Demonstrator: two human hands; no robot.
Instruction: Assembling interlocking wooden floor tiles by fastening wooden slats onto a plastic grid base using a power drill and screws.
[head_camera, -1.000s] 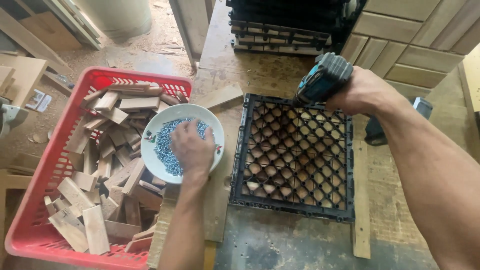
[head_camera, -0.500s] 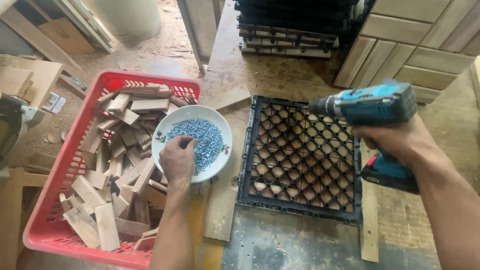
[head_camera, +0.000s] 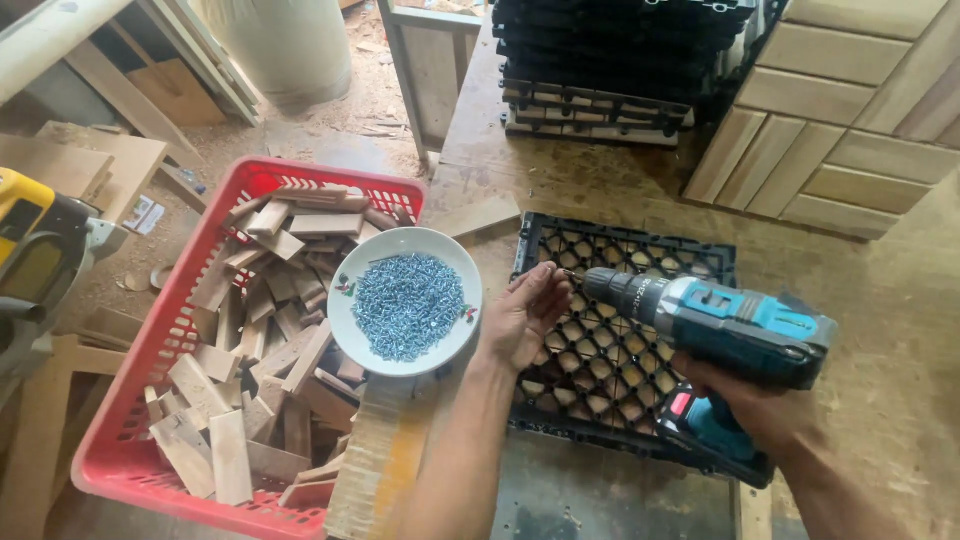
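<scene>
Blue and black, the cordless drill (head_camera: 715, 325) lies nearly level in the right hand (head_camera: 760, 415), which is wrapped tight around its handle low at the right, and the nose of the tool points to the left. The left hand (head_camera: 525, 315) is raised just in front of the chuck, with the fingertips (head_camera: 552, 278) pinched on what seems to be one small screw (head_camera: 566, 272) at the tip of the bit; it is too small to say more. Under both hands the black plastic grid (head_camera: 600, 370) lies flat on the workbench (head_camera: 560, 180). Just beside the left wrist stands the white bowl (head_camera: 345, 325), full of silver screws, resting on wood offcuts in the red basket (head_camera: 130, 400). I judge that the step in hand is seating a screw on the bit. The next move would ask for a steady left pinch so that the screw stays straight, then tipping the drill nose down over one cell of the grid without dropping the screw.
</scene>
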